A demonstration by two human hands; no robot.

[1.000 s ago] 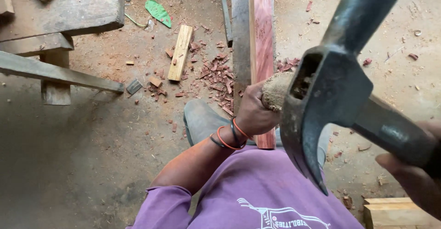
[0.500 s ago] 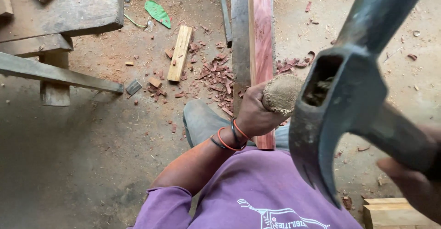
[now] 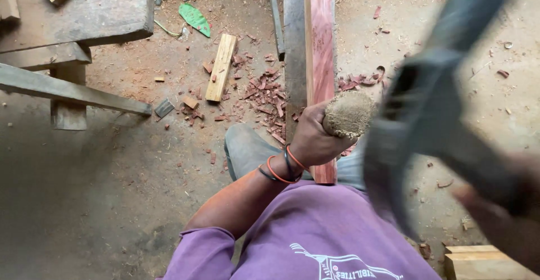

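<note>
My left hand (image 3: 312,140), with orange and black bands on its wrist, grips a tool with a worn, mushroomed wooden handle top (image 3: 349,114). The tool stands against a long reddish plank (image 3: 320,44) that runs away from me. My right hand (image 3: 503,224) at the lower right holds a grey claw hammer (image 3: 427,122). The hammer is close to the camera, blurred by motion, just right of the handle top. The tool's blade is hidden behind my hand.
A grey plank (image 3: 293,44) lies alongside the reddish one. Red wood chips (image 3: 261,97) and a short pale offcut (image 3: 221,66) litter the dirt floor. A heavy timber bench (image 3: 79,18) stands at upper left. Pale wood blocks (image 3: 484,260) sit at lower right.
The hammer head has shifted right, away from the wooden handle top, and is now blurred in motion. My left hand has kept its grip in the same place.
</note>
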